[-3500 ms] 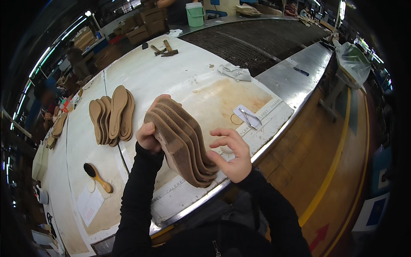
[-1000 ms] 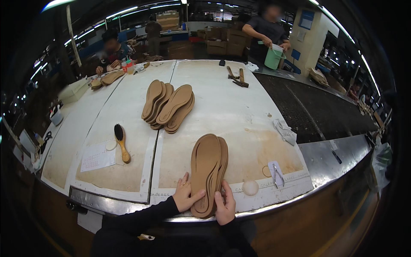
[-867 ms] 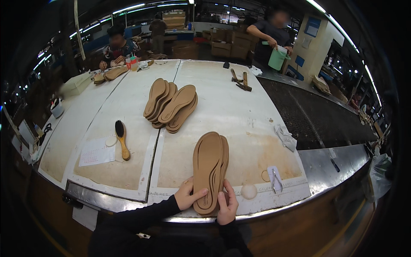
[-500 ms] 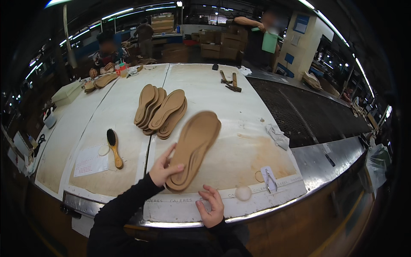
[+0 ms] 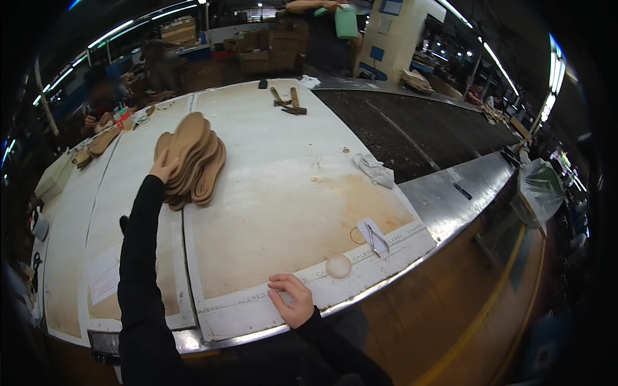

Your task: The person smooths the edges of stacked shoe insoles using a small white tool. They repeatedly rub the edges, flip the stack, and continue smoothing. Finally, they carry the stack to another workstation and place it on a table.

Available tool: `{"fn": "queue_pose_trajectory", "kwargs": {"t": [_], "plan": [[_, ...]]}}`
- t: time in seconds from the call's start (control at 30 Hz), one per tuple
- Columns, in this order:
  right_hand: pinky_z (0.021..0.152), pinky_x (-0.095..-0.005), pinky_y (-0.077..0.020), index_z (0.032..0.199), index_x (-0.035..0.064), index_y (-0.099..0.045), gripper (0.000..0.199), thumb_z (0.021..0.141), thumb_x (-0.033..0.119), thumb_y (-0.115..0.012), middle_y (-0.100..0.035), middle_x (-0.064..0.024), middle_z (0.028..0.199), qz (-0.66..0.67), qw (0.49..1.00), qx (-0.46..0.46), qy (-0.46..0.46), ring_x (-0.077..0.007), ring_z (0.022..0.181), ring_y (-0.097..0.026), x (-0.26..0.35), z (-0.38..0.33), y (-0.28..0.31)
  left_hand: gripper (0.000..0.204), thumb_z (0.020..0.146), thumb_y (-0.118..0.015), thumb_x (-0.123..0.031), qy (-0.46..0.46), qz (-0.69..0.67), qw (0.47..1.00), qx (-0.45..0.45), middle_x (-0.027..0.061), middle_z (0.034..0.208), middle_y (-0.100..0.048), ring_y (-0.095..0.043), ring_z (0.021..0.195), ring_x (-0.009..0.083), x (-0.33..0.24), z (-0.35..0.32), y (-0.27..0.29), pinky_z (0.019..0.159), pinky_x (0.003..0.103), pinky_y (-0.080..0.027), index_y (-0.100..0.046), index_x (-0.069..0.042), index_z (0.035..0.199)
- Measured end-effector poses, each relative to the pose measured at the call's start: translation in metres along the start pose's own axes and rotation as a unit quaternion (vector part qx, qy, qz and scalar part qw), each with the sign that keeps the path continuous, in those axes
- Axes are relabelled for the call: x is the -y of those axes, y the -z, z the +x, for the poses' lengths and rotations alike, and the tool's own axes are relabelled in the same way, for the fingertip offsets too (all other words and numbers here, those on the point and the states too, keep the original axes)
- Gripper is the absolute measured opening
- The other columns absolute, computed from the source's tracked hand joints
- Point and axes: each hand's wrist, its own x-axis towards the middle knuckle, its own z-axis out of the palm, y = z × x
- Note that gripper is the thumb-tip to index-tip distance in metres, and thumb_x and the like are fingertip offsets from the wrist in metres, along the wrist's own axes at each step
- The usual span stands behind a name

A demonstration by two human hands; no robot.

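White ball (image 5: 338, 266) near right hand (image 5: 293, 301)

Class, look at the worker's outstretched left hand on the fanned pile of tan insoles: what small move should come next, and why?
Probably let go and draw the left hand back. It lies at the near edge of the pile of insoles, which already rests on the white tabletop, while the right hand lies flat at the near edge with nothing in it.
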Motion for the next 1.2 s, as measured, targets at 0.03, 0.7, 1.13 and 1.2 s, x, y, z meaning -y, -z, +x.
{"fn": "queue_pose_trajectory", "kwargs": {"t": [0.03, 0.7, 1.13, 1.2], "plan": [[0.079, -0.0307, -0.052, 0.091, -0.0048, -0.065, 0.01, 0.081, -0.002, -0.066, -0.065, -0.0161, 0.101, -0.019, 1.0, -0.002, -0.005, -0.0255, 0.091, -0.066, -0.001, -0.002, 0.002, 0.068, 0.09, -0.065, -0.016, 0.059, -0.162, 0.985, 0.024, 0.0176, 0.135, -0.05, -0.052, 0.121, 0.0214, -0.004, 0.001, -0.006, 0.099, 0.031, -0.045, -0.032, -0.008, 0.148], [0.076, -0.0308, -0.0505, 0.09, -0.0019, -0.066, 0.011, 0.079, -0.002, -0.066, -0.066, -0.0151, 0.094, -0.195, 0.971, -0.131, -0.035, -0.0267, 0.085, -0.065, 0.018, -0.013, 0.089, 0.055, 0.098, -0.043, -0.047, 0.104, -0.228, 0.894, -0.372, 0.0208, 0.121, -0.06, -0.056, 0.115, 0.0289, 0.054, -0.076, -0.048, 0.098, 0.035, -0.041, -0.061, 0.0, 0.121], [0.075, -0.0386, -0.0484, 0.09, 0.0007, -0.063, 0.041, 0.069, 0.032, -0.081, -0.06, -0.013, 0.086, -0.545, 0.824, -0.029, -0.149, -0.0304, 0.081, -0.059, -0.058, 0.081, 0.234, 0.053, 0.098, -0.045, -0.046, 0.131, -0.168, 0.904, -0.37, 0.0168, 0.115, -0.065, -0.061, 0.106, 0.0261, 0.059, -0.076, -0.061, 0.091, 0.034, -0.046, -0.056, -0.001, 0.124], [0.075, -0.0387, -0.0486, 0.087, 0.0006, -0.064, 0.044, 0.069, 0.037, -0.081, -0.059, -0.0133, 0.083, -0.53, 0.813, 0.018, -0.242, -0.0305, 0.078, -0.058, -0.05, 0.091, 0.212, 0.053, 0.098, -0.045, -0.047, 0.134, -0.161, 0.905, -0.37, 0.0166, 0.114, -0.065, -0.062, 0.106, 0.026, 0.059, -0.08, -0.059, 0.091, 0.034, -0.046, -0.057, -0.001, 0.123]]}}
